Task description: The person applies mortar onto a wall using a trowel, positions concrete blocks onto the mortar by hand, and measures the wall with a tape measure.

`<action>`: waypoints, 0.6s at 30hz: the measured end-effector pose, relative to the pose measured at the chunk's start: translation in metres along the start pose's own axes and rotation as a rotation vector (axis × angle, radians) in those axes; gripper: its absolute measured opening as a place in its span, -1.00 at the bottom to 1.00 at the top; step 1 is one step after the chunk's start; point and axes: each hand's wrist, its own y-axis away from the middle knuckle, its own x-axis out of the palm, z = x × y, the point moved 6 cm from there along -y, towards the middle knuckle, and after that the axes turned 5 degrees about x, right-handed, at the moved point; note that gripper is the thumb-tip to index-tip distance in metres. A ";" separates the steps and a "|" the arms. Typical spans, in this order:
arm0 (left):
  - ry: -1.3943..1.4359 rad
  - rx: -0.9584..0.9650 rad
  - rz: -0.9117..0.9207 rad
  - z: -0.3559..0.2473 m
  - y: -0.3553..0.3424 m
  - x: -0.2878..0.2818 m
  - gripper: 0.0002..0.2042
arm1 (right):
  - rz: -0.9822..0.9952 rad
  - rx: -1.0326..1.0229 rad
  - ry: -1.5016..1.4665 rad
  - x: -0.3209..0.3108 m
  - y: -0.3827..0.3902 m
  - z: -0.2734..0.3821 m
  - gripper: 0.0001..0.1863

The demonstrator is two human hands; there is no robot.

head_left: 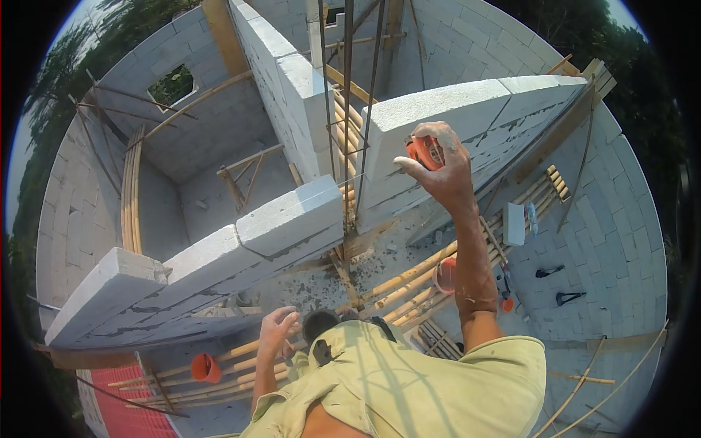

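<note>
My right hand [442, 162] is raised by the end of the right-hand block wall [431, 102], closed around an orange string reel [423, 152]. Its thumb sticks out to the left. From the reel a thin pale line seems to run left, past the upright steel bars [350, 95], to the top of the left block wall [292, 208]. Low in front of my body is my left hand [276, 328], its fingers loosely bent and apart, with nothing visible in them. It hangs near the bamboo poles, short of the left wall.
Bamboo poles [416, 281] form a platform below me. An orange bucket [206, 368] stands at lower left, another bucket [445, 276] under my right forearm. A loose white block [514, 224] and black-handled tools [569, 298] lie at right. Mortar splashes cover the floor [314, 281].
</note>
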 end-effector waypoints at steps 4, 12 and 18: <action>-0.199 -0.058 -0.156 0.115 0.027 -0.070 -0.60 | 0.032 -0.094 0.132 -0.009 -0.093 -0.056 -0.47; 0.182 -0.575 -0.581 0.309 0.176 -0.112 -0.70 | 0.362 0.127 0.202 0.041 -0.122 -0.100 -0.56; 0.144 -0.870 -0.575 0.363 0.258 -0.085 -0.75 | -0.016 -0.052 0.389 -0.023 -0.091 -0.072 -0.49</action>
